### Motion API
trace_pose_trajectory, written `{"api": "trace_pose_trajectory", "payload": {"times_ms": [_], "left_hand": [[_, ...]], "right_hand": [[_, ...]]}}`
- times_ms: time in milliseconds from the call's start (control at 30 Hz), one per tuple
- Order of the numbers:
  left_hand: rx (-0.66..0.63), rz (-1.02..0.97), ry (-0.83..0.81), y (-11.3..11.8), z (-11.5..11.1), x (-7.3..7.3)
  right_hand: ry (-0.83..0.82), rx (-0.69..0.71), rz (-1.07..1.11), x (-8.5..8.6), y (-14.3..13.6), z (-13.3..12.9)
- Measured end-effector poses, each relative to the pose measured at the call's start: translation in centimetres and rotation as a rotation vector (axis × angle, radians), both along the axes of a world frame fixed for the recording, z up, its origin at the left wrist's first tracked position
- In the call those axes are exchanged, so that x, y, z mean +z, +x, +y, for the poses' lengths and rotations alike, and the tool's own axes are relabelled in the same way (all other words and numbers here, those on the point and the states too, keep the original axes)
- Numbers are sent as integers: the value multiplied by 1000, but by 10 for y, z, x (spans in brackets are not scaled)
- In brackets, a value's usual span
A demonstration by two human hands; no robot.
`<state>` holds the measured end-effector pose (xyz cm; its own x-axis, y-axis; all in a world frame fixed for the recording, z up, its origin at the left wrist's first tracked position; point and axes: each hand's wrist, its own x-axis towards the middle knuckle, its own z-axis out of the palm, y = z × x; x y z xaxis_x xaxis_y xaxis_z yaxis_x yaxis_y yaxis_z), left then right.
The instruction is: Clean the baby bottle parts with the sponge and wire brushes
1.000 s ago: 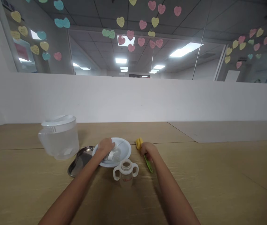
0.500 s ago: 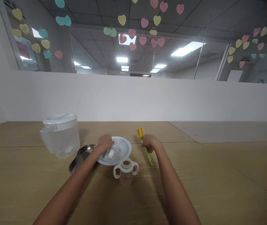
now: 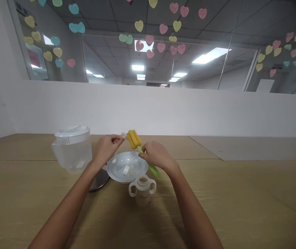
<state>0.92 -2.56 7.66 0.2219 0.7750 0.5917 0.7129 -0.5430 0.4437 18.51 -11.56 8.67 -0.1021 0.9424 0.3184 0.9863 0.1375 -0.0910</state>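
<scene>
My left hand (image 3: 108,147) pinches a small clear piece (image 3: 124,136), which looks like a bottle nipple, above the far left side of the bowl. My right hand (image 3: 157,155) is closed round the green handle of a sponge bottle brush (image 3: 134,139). The brush's yellow sponge head is raised beside the clear piece, touching or nearly so. Below, a white bowl (image 3: 115,176) holds a thin straw (image 3: 128,163), a small white part (image 3: 126,169) and a clear cover that is hard to make out. A two-handled baby bottle (image 3: 142,192) stands upright, without its top, in front of the bowl.
At the left stands a clear plastic pitcher (image 3: 75,152) with a white lid. A metal tray (image 3: 99,180) lies left of the bowl, partly behind my left forearm. A white wall (image 3: 150,110) rises behind the wooden table (image 3: 228,200).
My left hand has come up out of the bowl with the small clear piece. My right hand has lifted the brush and brought its sponge head left, towards that piece.
</scene>
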Motion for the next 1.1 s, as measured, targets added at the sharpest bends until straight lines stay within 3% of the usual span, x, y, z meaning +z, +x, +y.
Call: {"api": "trace_pose_trajectory", "payload": {"times_ms": [233,467,667,900,1100], "left_hand": [[-85,113,36,-8,-21,7],[-111,77,48,-5,-24,8],[-71,71,54,-3,-22,5],[118,128,96,-4,-19,5],[50,225,147,-3,-23,6]], "right_hand": [[133,29,-54,-1,-19,-3],[126,54,9,1,-15,-5],[93,75,58,4,-11,-8],[79,128,35,5,-13,-14],[67,116,32,6,-11,-15]]}}
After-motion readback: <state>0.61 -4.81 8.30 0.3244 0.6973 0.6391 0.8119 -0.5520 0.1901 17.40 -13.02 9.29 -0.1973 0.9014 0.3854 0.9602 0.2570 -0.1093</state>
